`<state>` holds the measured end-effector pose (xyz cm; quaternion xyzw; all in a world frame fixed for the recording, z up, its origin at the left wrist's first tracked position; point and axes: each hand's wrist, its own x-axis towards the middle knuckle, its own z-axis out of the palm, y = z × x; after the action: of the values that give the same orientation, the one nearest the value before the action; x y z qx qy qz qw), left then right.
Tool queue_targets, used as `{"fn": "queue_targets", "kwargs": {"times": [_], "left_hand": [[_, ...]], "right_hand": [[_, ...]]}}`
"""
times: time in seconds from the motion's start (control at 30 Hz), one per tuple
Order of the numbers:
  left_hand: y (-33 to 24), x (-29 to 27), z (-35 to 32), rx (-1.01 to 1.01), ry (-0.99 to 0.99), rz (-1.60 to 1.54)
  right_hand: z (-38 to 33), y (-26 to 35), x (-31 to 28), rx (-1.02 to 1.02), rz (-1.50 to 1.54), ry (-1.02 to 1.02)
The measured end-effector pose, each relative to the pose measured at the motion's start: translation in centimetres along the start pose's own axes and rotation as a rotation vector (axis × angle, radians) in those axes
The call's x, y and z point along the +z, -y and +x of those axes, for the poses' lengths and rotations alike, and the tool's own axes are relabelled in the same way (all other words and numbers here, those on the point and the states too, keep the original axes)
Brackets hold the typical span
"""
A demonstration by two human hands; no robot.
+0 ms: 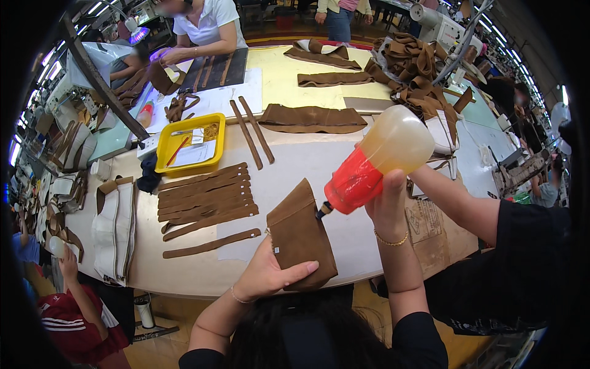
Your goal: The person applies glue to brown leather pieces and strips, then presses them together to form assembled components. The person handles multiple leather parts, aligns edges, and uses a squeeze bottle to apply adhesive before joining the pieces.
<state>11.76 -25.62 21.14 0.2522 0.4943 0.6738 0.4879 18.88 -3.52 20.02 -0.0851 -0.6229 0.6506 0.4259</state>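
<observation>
While the right hand (388, 206) grips an upturned squeeze bottle (376, 161), its fingers wrapped round the red lower part, the dark nozzle touches the upper edge of a folded brown suede piece (301, 235). The left hand (270, 273) clasps that piece from below, thumb pressed across its front, holding it tilted over the pale worktable (307, 160). Too hard a squeeze would likely flood the edge and stain the suede; a loose hold could let the piece slip, so that drips land on the brown strips (206, 198) nearby.
</observation>
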Motion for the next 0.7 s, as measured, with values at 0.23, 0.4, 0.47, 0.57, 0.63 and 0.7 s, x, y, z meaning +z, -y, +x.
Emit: {"fn": "queue_targets", "kwargs": {"times": [0.23,0.4,0.47,0.57,0.63,0.7], "left_hand": [[0.3,-0.2,0.3,0.067,0.01,0.015],[0.4,-0.3,0.5,0.064,-0.002,0.006],[0.5,-0.2,0.4,0.083,-0.064,-0.004],[0.6,-0.3,1.0,0.042,-0.152,-0.037],[0.5,-0.4,1.1,0.001,-0.15,-0.169],[0.5,-0.5,1.0,0.041,-0.09,-0.119]], "right_hand": [[-2.2,0.5,-0.4,0.11,0.035,0.002],[-3.0,1.1,-0.5,0.143,0.017,0.024],[-3.6,2.0,-0.6,0.19,0.004,0.111],[-3.9,3.0,-0.3,0.227,0.143,0.12],[-3.2,3.8,-0.6,0.274,0.32,0.118],[-2.5,3.7,-1.0,0.236,0.415,0.019]]}}
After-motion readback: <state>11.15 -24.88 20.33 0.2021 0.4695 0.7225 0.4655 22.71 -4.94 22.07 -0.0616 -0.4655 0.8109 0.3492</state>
